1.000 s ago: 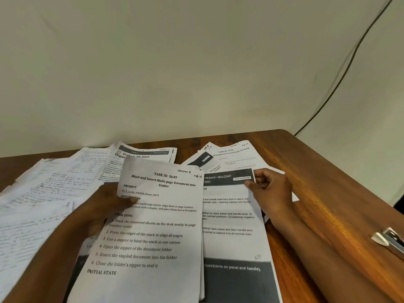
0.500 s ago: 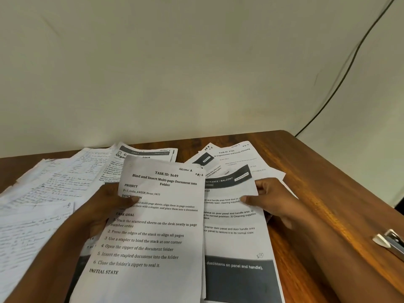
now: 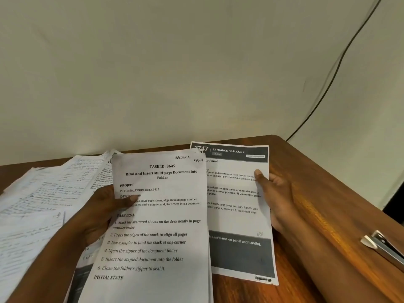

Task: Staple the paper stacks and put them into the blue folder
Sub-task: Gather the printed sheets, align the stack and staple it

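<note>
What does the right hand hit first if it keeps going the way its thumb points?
Probably nothing solid: the right hand pinches the ENTRANCE / BALCONY sheet, thumb aimed toward the far wall. Past the sheet's top lies bare table; depth unclear.

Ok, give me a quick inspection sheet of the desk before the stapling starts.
Surface: wooden desk, bare along its right side.
Job's things: Task ID 3649 sheet and Entrance/Balcony sheet, both lifted; stapler at right edge; blue folder not seen.
Clutter: handwritten pages spread on the left.
Grippers: left hand grips the 3649 sheet; right hand pinches the Entrance/Balcony sheet.
Cables: black cable runs down the wall behind the desk corner.
Surroundings: plain wall.
</note>
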### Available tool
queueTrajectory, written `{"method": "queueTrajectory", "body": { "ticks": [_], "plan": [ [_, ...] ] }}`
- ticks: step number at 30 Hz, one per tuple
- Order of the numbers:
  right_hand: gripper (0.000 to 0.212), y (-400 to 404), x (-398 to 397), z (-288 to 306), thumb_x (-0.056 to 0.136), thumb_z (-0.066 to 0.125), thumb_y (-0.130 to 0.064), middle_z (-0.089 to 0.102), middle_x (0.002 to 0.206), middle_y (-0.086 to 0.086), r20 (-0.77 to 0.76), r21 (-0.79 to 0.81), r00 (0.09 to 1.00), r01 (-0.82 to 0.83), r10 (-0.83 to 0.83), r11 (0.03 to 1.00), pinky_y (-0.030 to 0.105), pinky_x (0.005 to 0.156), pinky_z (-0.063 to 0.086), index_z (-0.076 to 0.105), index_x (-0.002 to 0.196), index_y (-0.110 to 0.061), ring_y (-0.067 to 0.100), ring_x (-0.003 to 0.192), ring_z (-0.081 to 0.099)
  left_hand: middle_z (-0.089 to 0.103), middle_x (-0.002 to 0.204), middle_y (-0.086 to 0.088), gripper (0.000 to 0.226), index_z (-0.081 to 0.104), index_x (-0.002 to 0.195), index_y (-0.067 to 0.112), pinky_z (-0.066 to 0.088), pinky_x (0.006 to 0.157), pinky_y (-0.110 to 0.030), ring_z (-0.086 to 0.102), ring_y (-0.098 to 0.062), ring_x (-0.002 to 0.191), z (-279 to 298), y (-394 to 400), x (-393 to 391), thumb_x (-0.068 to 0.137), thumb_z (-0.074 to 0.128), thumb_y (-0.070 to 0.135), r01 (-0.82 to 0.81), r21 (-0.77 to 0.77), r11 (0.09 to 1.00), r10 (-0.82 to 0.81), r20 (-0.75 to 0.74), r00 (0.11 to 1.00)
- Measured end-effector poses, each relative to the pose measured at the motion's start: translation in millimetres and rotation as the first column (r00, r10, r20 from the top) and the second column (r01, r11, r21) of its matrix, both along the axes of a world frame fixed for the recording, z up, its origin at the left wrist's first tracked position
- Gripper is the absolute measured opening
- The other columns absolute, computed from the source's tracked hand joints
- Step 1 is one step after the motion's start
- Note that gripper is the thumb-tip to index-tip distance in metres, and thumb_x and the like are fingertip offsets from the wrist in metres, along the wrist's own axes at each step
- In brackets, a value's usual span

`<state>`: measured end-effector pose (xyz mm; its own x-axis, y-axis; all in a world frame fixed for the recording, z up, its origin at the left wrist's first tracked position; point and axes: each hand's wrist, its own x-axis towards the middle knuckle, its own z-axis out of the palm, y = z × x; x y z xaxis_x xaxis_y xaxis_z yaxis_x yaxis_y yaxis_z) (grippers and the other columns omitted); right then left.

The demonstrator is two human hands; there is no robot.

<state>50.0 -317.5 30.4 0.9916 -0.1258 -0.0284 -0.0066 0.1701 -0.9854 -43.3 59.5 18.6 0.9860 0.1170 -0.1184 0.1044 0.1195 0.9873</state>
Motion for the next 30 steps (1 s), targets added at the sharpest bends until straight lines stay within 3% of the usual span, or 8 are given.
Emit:
{"method": "queueTrajectory", "body": {
  "ticks": [3, 11, 14, 17, 21, 23, 27, 30],
  "plan": [
    [0.016, 0, 0, 0, 0.102, 0.066, -0.025, 0.082, 0.095, 0.005, 0.020, -0.016, 1.000, -0.003, 0.003, 1.000, 0.053, 0.087, 0.062, 0.077, 0.098, -0.016, 0.031, 0.091, 0.078, 0.073, 0.124, -0.026, 0.111, 0.066, 0.129, -0.001, 0.066, 0.077, -0.050, 0.074, -0.046, 0.107, 1, -3, -1, 0.033, 0.109, 0.033, 0.002, -0.030, 1.000, -0.001, 0.026, 1.000],
    [0.017, 19, -20, 8, 0.100, 0.064, -0.024, 0.080, 0.107, 0.008, 0.203, 0.054, 0.969, -0.156, 0.142, 0.986, 0.045, 0.089, 0.063, 0.075, 0.111, -0.015, 0.030, 0.101, 0.077, 0.075, 0.120, -0.024, 0.115, 0.066, 0.128, -0.003, 0.066, 0.077, -0.045, 0.075, -0.042, 0.107, 12, -31, 1, 0.029, 0.109, 0.037, 0.004, -0.030, 1.000, -0.001, 0.107, 0.994],
    [0.020, 27, -25, 5, 0.101, 0.062, -0.022, 0.080, 0.110, 0.006, 0.242, 0.061, 0.956, -0.184, 0.165, 0.981, 0.041, 0.088, 0.063, 0.074, 0.115, -0.016, 0.029, 0.104, 0.076, 0.075, 0.119, -0.023, 0.087, 0.066, 0.126, -0.006, 0.066, 0.076, -0.042, 0.074, -0.042, 0.109, 10, -40, 1, 0.053, 0.104, 0.022, 0.024, -0.069, 0.997, -0.015, 0.121, 0.993],
    [0.022, 32, -29, 1, 0.100, 0.062, -0.026, 0.080, 0.112, 0.005, 0.282, 0.010, 0.942, -0.191, 0.181, 0.981, 0.044, 0.095, 0.059, 0.075, 0.116, -0.017, 0.029, 0.109, 0.074, 0.075, 0.118, -0.025, 0.050, 0.067, 0.124, -0.008, 0.066, 0.077, -0.041, 0.075, -0.040, 0.106, 6, -46, 4, 0.077, 0.080, 0.003, -0.014, -0.080, 0.997, 0.021, 0.098, 0.995],
    [0.023, 37, -31, -4, 0.104, 0.056, -0.025, 0.081, 0.106, 0.000, 0.311, -0.072, 0.929, -0.186, 0.199, 0.980, 0.027, 0.082, 0.061, 0.074, 0.113, -0.016, 0.020, 0.102, 0.076, 0.077, 0.116, -0.022, 0.078, 0.070, 0.121, -0.005, 0.066, 0.082, -0.040, 0.075, -0.039, 0.107, 4, -55, 6, 0.057, 0.101, 0.026, -0.024, -0.032, 0.999, 0.028, 0.119, 0.992],
    [0.026, 38, -32, -3, 0.105, 0.052, -0.027, 0.081, 0.102, 0.000, 0.300, -0.077, 0.930, -0.196, 0.210, 0.978, 0.025, 0.076, 0.061, 0.073, 0.112, -0.014, 0.020, 0.096, 0.078, 0.078, 0.114, -0.020, 0.086, 0.070, 0.119, -0.004, 0.065, 0.079, -0.037, 0.077, -0.035, 0.101, 3, -60, 6, 0.049, 0.104, 0.032, -0.030, -0.026, 0.999, 0.033, 0.131, 0.991],
    [0.036, 39, -34, -3, 0.098, 0.048, -0.042, 0.081, 0.097, 0.005, 0.307, -0.066, 0.930, -0.189, 0.200, 0.980, 0.035, 0.078, 0.061, 0.073, 0.104, -0.017, 0.027, 0.094, 0.077, 0.080, 0.108, -0.018, 0.036, 0.070, 0.117, -0.002, 0.064, 0.075, -0.031, 0.077, -0.028, 0.090, 2, -69, 7, 0.083, 0.080, 0.006, -0.068, -0.014, 0.998, 0.069, 0.123, 0.990],
    [0.041, 40, -36, -3, 0.100, 0.044, -0.048, 0.080, 0.103, 0.003, 0.295, -0.059, 0.939, -0.168, 0.178, 0.984, 0.041, 0.087, 0.059, 0.075, 0.106, -0.021, 0.025, 0.102, 0.075, 0.079, 0.108, -0.018, 0.033, 0.070, 0.116, -0.002, 0.064, 0.076, -0.033, 0.076, -0.031, 0.092, 1, -75, 5, 0.085, 0.079, 0.005, -0.064, 0.031, 0.997, 0.059, 0.126, 0.990]
  ]
}}
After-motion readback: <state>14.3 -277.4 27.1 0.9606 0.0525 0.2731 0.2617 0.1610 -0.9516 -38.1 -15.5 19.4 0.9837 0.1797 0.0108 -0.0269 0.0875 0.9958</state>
